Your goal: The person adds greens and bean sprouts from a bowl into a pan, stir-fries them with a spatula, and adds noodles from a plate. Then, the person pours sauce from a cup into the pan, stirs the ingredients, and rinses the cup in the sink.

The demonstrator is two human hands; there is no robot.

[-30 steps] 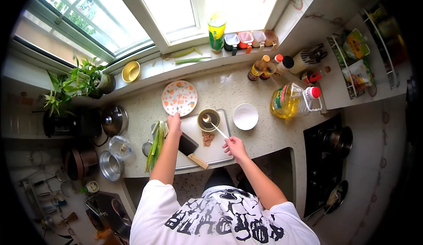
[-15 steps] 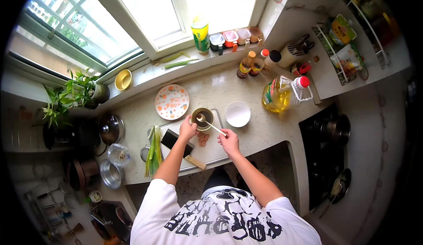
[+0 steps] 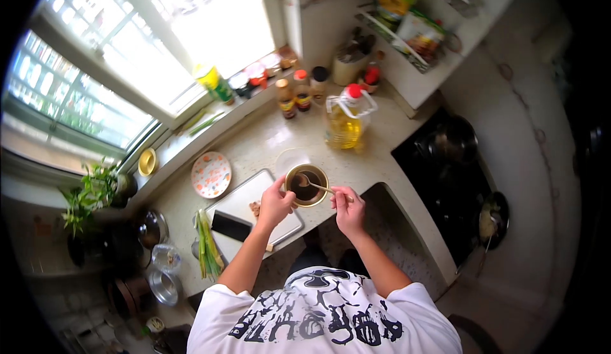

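Observation:
My left hand [image 3: 277, 203] grips the left rim of a gold-coloured bowl [image 3: 324, 192] with dark liquid inside. The bowl is held above the counter's front part, just right of the white cutting board [image 3: 258, 185]. My right hand [image 3: 348, 209] pinches the handle of a spoon [image 3: 320, 188], whose head is in the bowl. Behind the bowl a white bowl [image 3: 290, 157] is partly covered. On the board lie a cleaver [image 3: 231, 225] and a small heap of meat [image 3: 256, 208], partly hidden by my left hand. Green onions [image 3: 207, 246] lie over the board's left end.
A patterned plate [image 3: 211, 174] lies behind the board. An oil jug [image 3: 344, 124] and sauce bottles [image 3: 286, 99] stand at the back. To the right is a black stove [image 3: 439, 169] with pans. A metal basin [image 3: 165, 285] and a potted plant [image 3: 102, 188] are at left.
My left hand went from the plate's edge to the bowl's rim. Both hands have lifted the bowl off the board and carried it right, spoon inside. The view has turned rightward.

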